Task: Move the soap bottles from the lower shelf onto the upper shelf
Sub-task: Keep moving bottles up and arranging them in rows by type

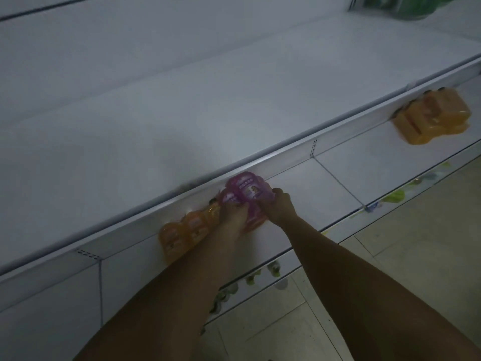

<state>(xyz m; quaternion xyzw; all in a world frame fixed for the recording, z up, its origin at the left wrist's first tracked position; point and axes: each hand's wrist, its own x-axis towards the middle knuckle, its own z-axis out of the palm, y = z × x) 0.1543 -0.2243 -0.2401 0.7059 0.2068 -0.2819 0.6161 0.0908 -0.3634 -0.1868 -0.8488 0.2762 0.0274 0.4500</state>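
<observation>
— Which step was in hand?

— The pick-up, I judged. Both hands were on the pink soap bottles (246, 196) at the centre of the frame, on the lower shelf (325, 188), just under the upper shelf's (182, 121) front lip. The left hand (234, 214) had its fingers wrapped round the near side; the right hand (279, 205) had its fingers closed on the right side.

— And the others?

— Orange bottles (187, 230) sat just left of the pink ones, touching them. More orange ones (432, 117) stood well apart at the right edge.

— The next move?

— Probably drawing the pink ones clear of the lip before lifting.
</observation>
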